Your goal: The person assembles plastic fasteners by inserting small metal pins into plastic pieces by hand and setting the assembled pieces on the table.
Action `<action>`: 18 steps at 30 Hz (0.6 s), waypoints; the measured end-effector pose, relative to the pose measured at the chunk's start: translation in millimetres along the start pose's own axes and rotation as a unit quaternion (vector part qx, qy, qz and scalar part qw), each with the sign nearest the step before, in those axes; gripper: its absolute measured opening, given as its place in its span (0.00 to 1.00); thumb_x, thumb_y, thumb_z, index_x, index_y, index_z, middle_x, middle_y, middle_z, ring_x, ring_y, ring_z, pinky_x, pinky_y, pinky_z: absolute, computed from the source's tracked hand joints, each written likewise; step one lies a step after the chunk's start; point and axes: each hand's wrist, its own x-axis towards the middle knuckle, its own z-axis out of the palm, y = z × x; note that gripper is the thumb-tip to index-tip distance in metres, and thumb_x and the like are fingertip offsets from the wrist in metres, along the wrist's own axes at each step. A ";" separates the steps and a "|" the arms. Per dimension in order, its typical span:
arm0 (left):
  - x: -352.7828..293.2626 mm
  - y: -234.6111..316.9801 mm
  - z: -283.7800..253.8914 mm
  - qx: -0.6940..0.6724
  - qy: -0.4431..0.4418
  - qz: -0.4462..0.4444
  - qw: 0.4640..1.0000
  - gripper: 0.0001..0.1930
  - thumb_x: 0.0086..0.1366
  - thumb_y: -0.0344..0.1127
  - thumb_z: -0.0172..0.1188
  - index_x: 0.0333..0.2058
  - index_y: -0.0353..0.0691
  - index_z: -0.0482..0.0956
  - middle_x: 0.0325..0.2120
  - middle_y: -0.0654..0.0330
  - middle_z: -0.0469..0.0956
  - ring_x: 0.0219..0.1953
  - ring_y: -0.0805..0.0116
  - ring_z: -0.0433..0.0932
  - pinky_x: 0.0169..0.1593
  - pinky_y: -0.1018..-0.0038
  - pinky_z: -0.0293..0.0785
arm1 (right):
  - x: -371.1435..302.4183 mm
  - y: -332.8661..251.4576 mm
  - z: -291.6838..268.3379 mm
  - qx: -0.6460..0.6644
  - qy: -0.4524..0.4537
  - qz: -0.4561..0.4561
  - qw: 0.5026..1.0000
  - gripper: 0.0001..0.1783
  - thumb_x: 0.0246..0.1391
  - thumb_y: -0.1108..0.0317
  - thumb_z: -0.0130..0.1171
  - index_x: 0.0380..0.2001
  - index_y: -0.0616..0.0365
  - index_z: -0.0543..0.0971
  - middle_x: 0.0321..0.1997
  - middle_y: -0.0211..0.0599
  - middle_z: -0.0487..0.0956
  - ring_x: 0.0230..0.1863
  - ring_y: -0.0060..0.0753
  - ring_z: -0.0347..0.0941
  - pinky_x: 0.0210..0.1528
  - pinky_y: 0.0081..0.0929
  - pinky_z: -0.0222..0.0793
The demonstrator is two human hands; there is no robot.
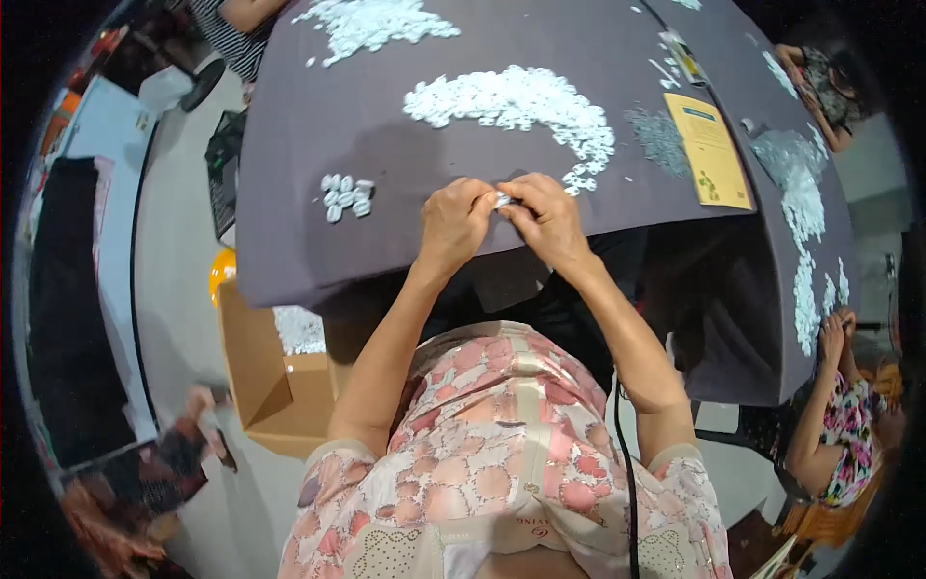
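Just above the near edge of the table, my left hand (455,218) and my right hand (546,214) meet, fingertips pinched together. Between them is a small white plastic piece (502,201), mostly covered by the fingers, so its exact kind is hard to make out. Beyond my hands a curved heap of small white plastic parts (521,96) sweeps round to the right and trails down close to my right hand. Left of my left hand, several white oval pieces (340,197) lie in a small group.
A heap of small grey metal-looking pieces (660,141) lies beside a yellow booklet (709,151) at right. Another white heap (371,27) is at the far left. A cardboard box (280,396) with white parts stands below the table's left edge. Other people (837,415) sit around the table.
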 end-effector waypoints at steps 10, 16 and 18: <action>-7.1 -28.5 -68.7 0.103 0.054 -0.089 0.989 0.09 0.56 0.34 0.58 0.26 0.33 0.79 0.20 0.50 0.78 0.23 0.58 0.77 0.31 0.67 0.71 | -23.4 16.7 -85.9 -0.097 0.052 0.094 0.989 0.04 0.45 0.78 0.56 0.28 0.61 0.77 0.27 0.40 0.75 0.30 0.43 0.73 0.34 0.32 0.68; -0.5 -42.1 -91.7 0.163 0.091 -0.174 0.967 0.11 0.54 0.38 0.61 0.26 0.34 0.81 0.16 0.56 0.78 0.18 0.64 0.77 0.30 0.70 0.71 | -21.9 53.7 -118.5 -0.193 0.080 0.163 0.964 0.06 0.47 0.73 0.58 0.30 0.60 0.79 0.30 0.41 0.76 0.32 0.43 0.74 0.35 0.34 0.69; 0.6 -46.9 -92.4 0.179 0.107 -0.149 0.967 0.11 0.54 0.38 0.61 0.26 0.34 0.81 0.16 0.55 0.78 0.19 0.63 0.77 0.30 0.69 0.72 | -17.6 59.1 -118.7 -0.229 0.069 0.145 0.960 0.06 0.46 0.71 0.58 0.30 0.59 0.80 0.30 0.41 0.76 0.33 0.44 0.74 0.37 0.36 0.69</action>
